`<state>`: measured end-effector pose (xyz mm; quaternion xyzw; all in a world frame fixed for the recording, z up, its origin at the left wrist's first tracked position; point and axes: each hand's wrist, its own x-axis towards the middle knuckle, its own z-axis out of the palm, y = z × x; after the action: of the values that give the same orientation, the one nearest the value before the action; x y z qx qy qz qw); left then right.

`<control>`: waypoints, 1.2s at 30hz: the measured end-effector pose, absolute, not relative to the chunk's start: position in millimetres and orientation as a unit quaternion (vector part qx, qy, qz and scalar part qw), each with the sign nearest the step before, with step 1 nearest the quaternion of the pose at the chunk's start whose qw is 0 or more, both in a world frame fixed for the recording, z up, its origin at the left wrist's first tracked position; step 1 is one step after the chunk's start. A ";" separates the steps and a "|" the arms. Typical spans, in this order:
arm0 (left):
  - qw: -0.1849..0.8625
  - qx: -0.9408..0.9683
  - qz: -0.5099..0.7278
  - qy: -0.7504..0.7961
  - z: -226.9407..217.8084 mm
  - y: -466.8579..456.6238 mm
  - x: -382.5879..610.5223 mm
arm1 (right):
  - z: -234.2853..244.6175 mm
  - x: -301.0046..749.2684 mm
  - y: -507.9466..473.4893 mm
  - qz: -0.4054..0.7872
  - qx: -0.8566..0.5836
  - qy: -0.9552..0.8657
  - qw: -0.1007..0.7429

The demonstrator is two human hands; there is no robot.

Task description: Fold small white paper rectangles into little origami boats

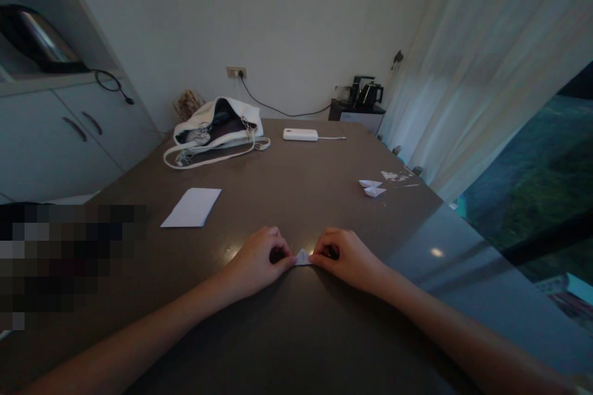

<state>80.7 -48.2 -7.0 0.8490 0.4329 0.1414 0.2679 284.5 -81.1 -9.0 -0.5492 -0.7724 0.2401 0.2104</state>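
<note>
A small folded piece of white paper [302, 257] lies on the dark table [296, 333] just in front of me. My left hand [257, 260] pinches its left end with fingers curled. My right hand [345, 258] pinches its right end the same way. Both hands rest on the tabletop, knuckles up, and the paper shows only as a little triangle between them.
A flat white sheet [191, 207] lies to the left. Two small folded paper shapes [372, 187] and scraps [395, 176] sit at the right. A white handbag [217, 130] and a white power bank [301, 134] are at the far edge. Cabinets stand left, curtains right.
</note>
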 end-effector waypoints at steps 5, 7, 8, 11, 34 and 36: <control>0.253 0.839 0.131 0.464 -6.4 -49.5 82.4 | -8.2 283.6 -80.1 0.239 -0.568 -0.761 0.203; 0.251 0.837 0.134 0.468 -6.6 -49.5 82.3 | -8.5 283.9 -79.6 0.242 -0.571 -0.758 0.202; 0.251 0.837 0.136 0.467 -7.0 -49.4 82.2 | -8.7 284.1 -79.4 0.244 -0.571 -0.757 0.203; 0.250 0.836 0.137 0.468 -8.4 -49.2 81.7 | -9.5 284.3 -79.2 0.245 -0.566 -0.758 0.211; 0.027 0.966 0.100 0.238 0.6 -54.3 80.6 | -15.5 284.6 -79.4 0.242 -0.538 -0.779 0.210; -0.023 0.977 0.083 0.196 0.9 -52.7 80.2 | -15.4 284.7 -79.5 0.237 -0.539 -0.781 0.206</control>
<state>80.2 -52.7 0.9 0.9767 0.1964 0.0832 -0.0233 284.7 -79.5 -15.4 -0.5390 -0.7815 0.2372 0.2062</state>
